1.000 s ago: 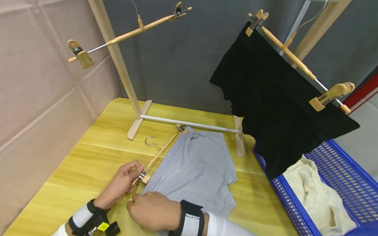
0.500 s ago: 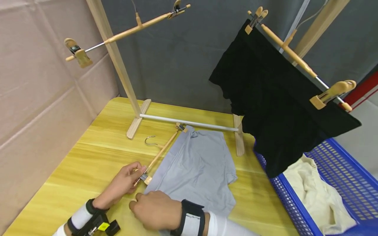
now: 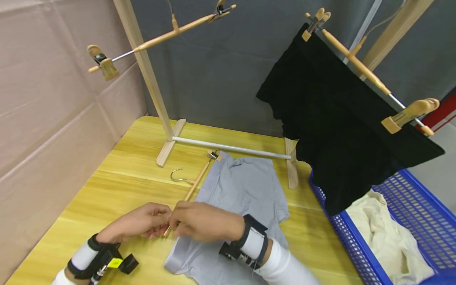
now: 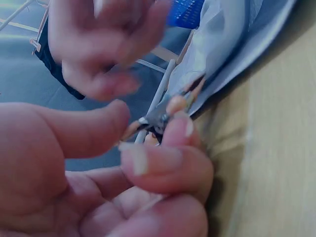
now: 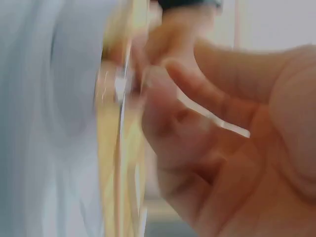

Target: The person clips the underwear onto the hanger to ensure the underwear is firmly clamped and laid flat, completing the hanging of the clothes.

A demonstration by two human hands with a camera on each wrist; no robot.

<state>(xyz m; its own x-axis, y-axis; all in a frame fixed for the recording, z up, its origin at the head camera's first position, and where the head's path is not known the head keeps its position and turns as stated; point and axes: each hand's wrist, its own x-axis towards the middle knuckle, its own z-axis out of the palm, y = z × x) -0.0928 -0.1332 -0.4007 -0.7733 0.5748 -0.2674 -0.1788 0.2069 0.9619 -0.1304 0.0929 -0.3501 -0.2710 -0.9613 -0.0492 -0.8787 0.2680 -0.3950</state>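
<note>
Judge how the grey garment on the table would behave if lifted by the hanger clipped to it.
The grey garment lies flat with soft wrinkles, so it would probably hang limp and fold on itself. It looks thin, so likely light. Only the far clip plainly sits at its edge; the left hand pinches the near clip, so lifted now it might swing from one corner.

1. Hanger (image 3: 195, 184): pale wood bar, shiny metal hook and clips.
2. Grey shorts (image 3: 235, 206): smooth matt cloth.
3. Table (image 3: 117, 186): glossy yellow wood grain.
4. Basket (image 3: 420, 206): blue perforated plastic.
</note>
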